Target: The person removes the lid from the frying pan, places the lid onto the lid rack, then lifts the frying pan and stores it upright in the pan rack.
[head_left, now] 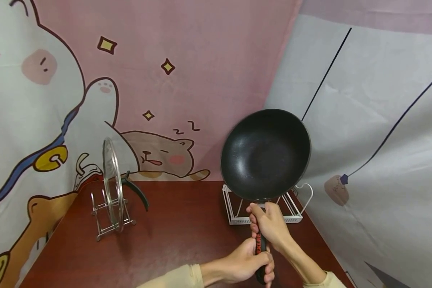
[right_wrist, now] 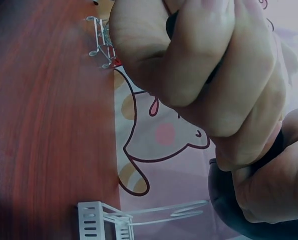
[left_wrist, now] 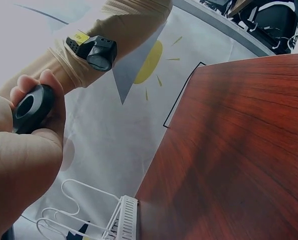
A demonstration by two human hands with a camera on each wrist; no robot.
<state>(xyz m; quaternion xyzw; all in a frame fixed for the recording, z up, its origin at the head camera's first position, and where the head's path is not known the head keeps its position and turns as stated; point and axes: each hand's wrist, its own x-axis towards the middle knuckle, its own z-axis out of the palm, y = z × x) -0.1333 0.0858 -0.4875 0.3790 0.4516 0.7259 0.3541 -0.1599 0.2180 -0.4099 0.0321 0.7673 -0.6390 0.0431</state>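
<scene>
A black wok [head_left: 268, 154] is raised over the right side of the table, tilted so that its dark inside faces me. Both hands grip its long black handle [head_left: 258, 244], which has red lettering. My right hand [head_left: 271, 224] holds the upper part, close under the bowl. Lower down, my left hand [head_left: 243, 262] wraps around the handle near its end. The left wrist view shows the handle's looped tip [left_wrist: 34, 107] poking out of the left hand. Below and behind the wok stands a white metal rack [head_left: 266, 219], partly hidden by the pan and hands.
On the left of the reddish-brown table [head_left: 180, 228], a glass lid [head_left: 113, 184] with a dark handle stands upright in a wire holder [head_left: 111, 228]. Cartoon-printed cloth [head_left: 201, 80] hangs behind the table and along its sides.
</scene>
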